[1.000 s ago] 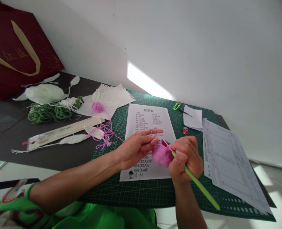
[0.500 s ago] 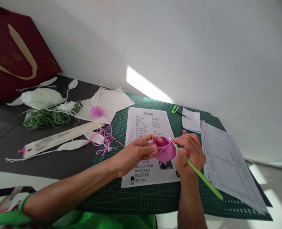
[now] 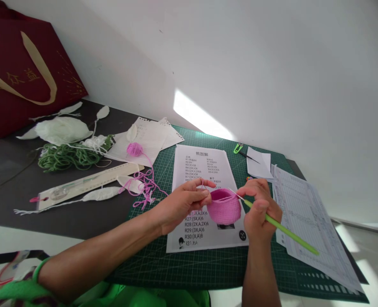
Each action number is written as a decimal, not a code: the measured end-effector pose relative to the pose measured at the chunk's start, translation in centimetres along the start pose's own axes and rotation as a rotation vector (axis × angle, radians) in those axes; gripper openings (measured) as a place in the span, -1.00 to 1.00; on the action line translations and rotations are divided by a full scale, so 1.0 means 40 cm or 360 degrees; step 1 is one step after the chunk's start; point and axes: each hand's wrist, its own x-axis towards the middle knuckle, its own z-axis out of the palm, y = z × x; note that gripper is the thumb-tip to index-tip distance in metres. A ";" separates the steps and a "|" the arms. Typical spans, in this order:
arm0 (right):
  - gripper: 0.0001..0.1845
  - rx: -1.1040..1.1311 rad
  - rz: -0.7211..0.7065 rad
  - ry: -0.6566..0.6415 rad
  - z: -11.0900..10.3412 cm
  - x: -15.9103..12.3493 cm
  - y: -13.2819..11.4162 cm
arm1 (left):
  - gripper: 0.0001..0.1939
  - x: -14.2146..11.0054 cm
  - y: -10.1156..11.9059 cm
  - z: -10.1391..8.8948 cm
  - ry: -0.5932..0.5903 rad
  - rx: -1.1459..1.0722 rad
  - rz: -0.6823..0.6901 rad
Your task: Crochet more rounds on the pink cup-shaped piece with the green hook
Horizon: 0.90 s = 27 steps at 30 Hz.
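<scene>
Two hands (image 3: 184,202) (image 3: 263,211) grip crochet (image 3: 223,211) and hook (image 3: 291,234), partly hiding a printed sheet (image 3: 197,170) beside tangled yarn (image 3: 148,191).

I read 熊图解 heading the printed sheet (image 3: 204,170) before me | left column, upper: R2:8V, R3:(X,V)8 | lower: R27:(5X,A)6, R28:(2X,A,2X)6, R29:(3X,A)6, R30:(X,A)8 | 众益 in gold on the red bag (image 3: 22,83) to my left | lined sheets (image 3: 310,221) at right: writing seems too small to make out

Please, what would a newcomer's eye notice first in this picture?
Probably the bright pink crocheted piece, between the left hand and the right hand, above a printed sheet. Next comes the green crochet hook, slanting from the right hand toward the lower right. The red bag at upper left stands out too.
</scene>
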 end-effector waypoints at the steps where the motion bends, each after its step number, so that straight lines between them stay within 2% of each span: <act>1: -0.51 0.0037 0.0033 -0.0021 0.000 0.001 -0.002 | -0.73 0.002 0.000 -0.002 0.0034 -0.0023 0.0020; 8: -0.42 0.0217 0.0214 -0.0161 0.002 0.002 -0.021 | -0.72 0.014 0.001 -0.008 0.0193 -0.0165 0.0087; 14: -0.40 0.0298 0.0202 -0.0253 0.011 -0.001 -0.023 | -0.75 0.021 0.001 -0.005 0.0259 -0.0220 0.0082; 19: -0.37 0.0414 0.0303 -0.0352 0.015 -0.009 -0.024 | -0.78 0.023 0.000 -0.006 0.0286 -0.0200 0.0074; 27: -0.35 0.0383 0.0358 -0.0429 0.019 -0.012 -0.030 | -0.78 0.023 0.000 -0.010 0.0261 -0.0191 0.0096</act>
